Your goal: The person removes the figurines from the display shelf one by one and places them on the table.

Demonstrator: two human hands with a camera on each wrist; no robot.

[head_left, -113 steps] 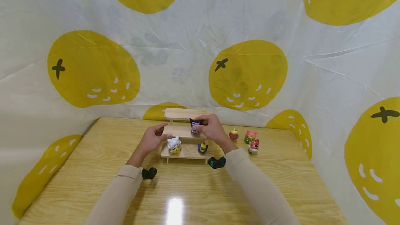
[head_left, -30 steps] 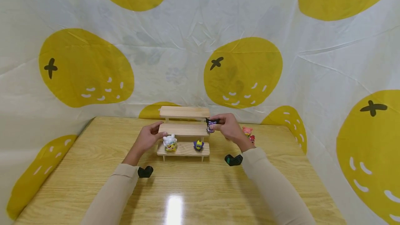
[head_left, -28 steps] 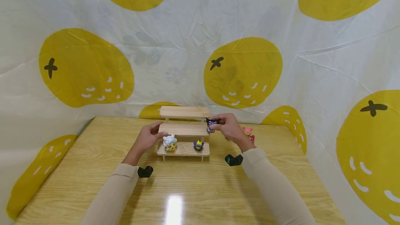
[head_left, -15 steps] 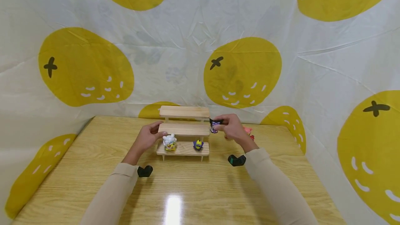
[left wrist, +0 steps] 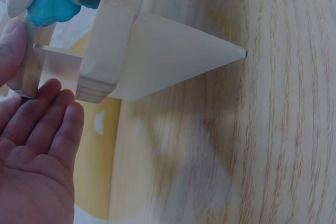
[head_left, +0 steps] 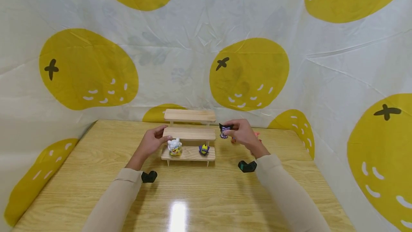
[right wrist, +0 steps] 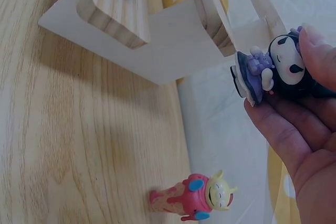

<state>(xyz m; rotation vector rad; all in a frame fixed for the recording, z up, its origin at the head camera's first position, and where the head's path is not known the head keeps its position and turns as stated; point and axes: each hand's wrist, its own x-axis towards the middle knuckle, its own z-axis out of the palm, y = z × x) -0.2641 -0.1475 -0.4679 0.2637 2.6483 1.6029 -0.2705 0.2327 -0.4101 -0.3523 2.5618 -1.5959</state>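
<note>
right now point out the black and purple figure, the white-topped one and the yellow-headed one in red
Black and purple figure [right wrist: 285, 64]: right wrist view, on its white face
White-topped figure [head_left: 174, 144]: head view, on its white top
Yellow-headed figure [right wrist: 198, 194]: right wrist view, on its torso

1. Head: highest, farthest back, facing forward-down; three-tier pale wooden shelf [head_left: 190, 133] sits lower centre.
2. Left wrist: close in, rolled sideways; shelf end upper left, yellowish wood-grain tabletop [left wrist: 283, 129] right.
3. Right wrist: close, rolled the opposite way; shelf end top, tabletop left.
4. All three share shelf and tabletop.
</note>
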